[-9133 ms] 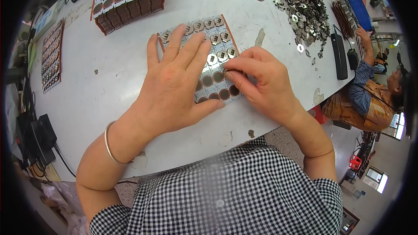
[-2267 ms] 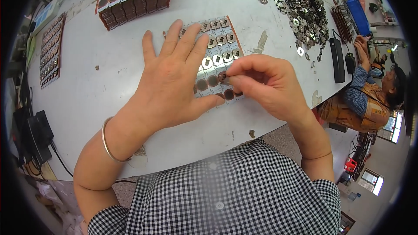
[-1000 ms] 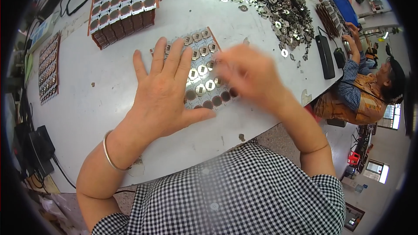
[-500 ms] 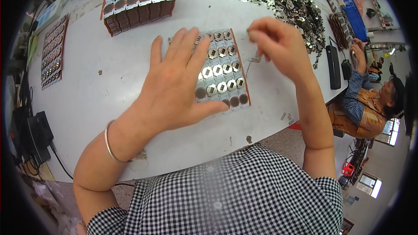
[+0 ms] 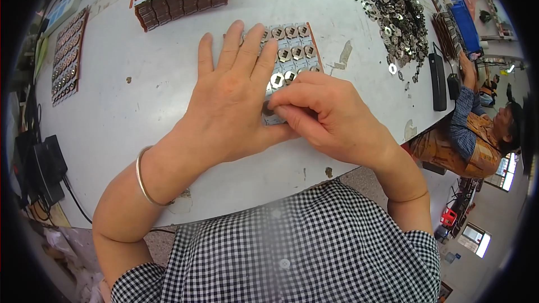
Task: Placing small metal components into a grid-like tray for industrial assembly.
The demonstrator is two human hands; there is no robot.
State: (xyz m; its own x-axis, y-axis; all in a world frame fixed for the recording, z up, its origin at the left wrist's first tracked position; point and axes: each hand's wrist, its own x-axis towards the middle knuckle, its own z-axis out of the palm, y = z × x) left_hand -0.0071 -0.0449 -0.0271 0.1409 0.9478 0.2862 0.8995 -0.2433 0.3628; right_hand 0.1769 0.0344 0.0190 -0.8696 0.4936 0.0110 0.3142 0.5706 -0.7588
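A flat panel (image 5: 298, 42) with rows of dark round spots lies on the table before me; silvery metal pieces with square holes sit on most spots in view. My left hand (image 5: 227, 101) is open and flat, its spread fingers and thumb resting over the panel's left and near parts. Over the panel's near rows, my right hand (image 5: 331, 113) is closed, with thumb and forefinger pinched at a dark round spot beside my left thumb. Whatever is between these fingertips is hidden. Both hands cover much of the panel.
A heap of loose metal pieces (image 5: 396, 14) spreads at the far right. A tall stack of similar panels (image 5: 185, 1) stands at the back left, with another panel (image 5: 70, 56) at far left. A black bar-shaped device (image 5: 437, 81) lies at right, near a seated person (image 5: 471, 140).
My right hand has come from beyond the panel's right edge, left and nearer, down onto its near rows. My left hand stays spread on the panel. The view has shifted slightly.
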